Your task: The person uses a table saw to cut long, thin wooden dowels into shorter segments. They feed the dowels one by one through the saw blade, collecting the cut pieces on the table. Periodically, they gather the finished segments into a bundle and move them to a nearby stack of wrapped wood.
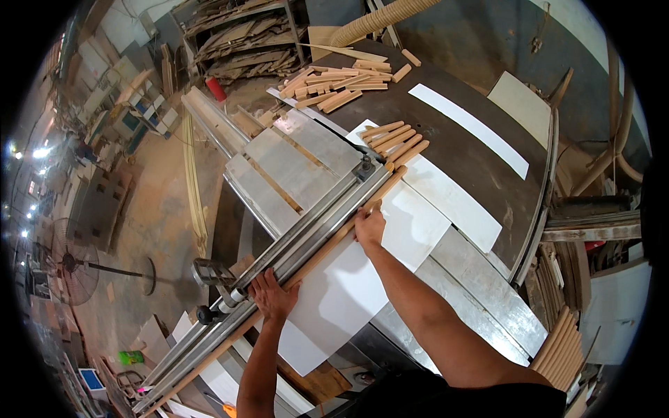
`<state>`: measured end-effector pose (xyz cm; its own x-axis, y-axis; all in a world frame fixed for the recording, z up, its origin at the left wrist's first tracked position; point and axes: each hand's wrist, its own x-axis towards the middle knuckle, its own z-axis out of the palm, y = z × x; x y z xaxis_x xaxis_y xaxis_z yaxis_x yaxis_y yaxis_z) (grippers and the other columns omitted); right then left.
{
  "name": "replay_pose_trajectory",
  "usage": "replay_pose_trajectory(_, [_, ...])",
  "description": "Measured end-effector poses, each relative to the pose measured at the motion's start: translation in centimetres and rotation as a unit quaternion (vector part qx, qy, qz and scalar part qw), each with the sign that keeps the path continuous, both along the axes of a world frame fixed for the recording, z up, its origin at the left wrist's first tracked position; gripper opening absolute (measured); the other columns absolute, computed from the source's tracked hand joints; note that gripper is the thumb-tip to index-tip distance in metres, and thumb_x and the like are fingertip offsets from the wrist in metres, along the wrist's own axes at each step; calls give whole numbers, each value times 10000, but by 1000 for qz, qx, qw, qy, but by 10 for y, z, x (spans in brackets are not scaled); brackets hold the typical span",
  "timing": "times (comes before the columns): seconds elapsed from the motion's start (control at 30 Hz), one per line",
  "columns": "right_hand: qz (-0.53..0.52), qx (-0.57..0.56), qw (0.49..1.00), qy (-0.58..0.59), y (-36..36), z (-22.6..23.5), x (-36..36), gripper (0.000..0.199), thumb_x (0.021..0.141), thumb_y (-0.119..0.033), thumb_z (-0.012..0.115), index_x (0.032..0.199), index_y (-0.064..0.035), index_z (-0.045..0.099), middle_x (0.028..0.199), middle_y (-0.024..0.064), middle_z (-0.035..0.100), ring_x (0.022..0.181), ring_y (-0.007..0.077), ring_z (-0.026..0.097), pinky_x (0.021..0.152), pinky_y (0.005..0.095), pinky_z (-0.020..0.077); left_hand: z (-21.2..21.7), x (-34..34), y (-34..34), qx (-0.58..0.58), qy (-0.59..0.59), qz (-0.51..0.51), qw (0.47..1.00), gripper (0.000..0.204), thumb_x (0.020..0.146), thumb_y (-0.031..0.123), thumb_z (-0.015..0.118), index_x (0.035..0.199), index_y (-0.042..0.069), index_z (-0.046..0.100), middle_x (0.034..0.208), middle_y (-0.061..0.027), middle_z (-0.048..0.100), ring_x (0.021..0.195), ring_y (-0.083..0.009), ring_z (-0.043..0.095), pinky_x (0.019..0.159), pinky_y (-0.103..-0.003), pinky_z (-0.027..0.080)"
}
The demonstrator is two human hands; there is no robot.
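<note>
A long round-edged wooden strip (325, 246) lies slantwise along the metal fence (317, 219) of a saw table. My left hand (273, 295) rests over the fence and strip with its fingers stretched out, the thumb at the strip's near side. Farther up the strip, my right hand (370, 226) is closed on it, fingers curled at its edge. Beyond the strip's far end, several short rounded wooden pieces (397, 144) lie side by side. A white panel (334, 306) spreads under both forearms.
A heap of short wooden blocks (338, 85) sits on the dark table (453, 132) at the back. White strips (470, 129) lie to the right. More long wooden strips (559, 352) lean at lower right. A metal clamp (211, 273) juts out left of the fence; a fan (68, 261) stands farther left.
</note>
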<state>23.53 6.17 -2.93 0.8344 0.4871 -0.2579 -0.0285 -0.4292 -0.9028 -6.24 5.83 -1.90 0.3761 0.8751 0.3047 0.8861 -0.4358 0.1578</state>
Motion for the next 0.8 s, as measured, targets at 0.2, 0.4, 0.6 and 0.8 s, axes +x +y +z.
replay_pose_trajectory(0.2, [12,-7,1000,2,7,-4,-2,684,981,-206,573,1540,36,261,698,210,696,524,323,680,494,423,565,-3,-3,4,21,-15,-6,1000,813,640,451,892,1233,21,539,1083,-158,522,1055,-373,501,951,-533,373])
replay_pose_trajectory(0.4, [8,0,998,-57,19,-35,4,725,957,-228,586,1525,77,255,791,267,705,769,422,711,735,472,588,7,13,2,-7,-23,37,999,781,636,387,893,1216,24,517,1089,-174,521,1077,-382,490,1016,-535,344])
replay_pose_trajectory(0.6, [21,-17,999,-25,16,-17,0,710,975,-241,563,1529,71,248,786,243,715,651,379,710,622,450,601,21,29,-5,-32,-46,108,993,676,625,293,879,1136,39,516,1112,-186,533,1109,-392,491,1077,-524,332])
replay_pose_trajectory(0.8, [27,-26,999,1,11,-7,3,661,996,-222,531,1542,9,239,746,200,712,488,309,670,470,414,572,23,34,-6,-72,-65,141,985,724,587,265,889,1172,28,534,1163,-179,545,1155,-388,498,1090,-487,346])
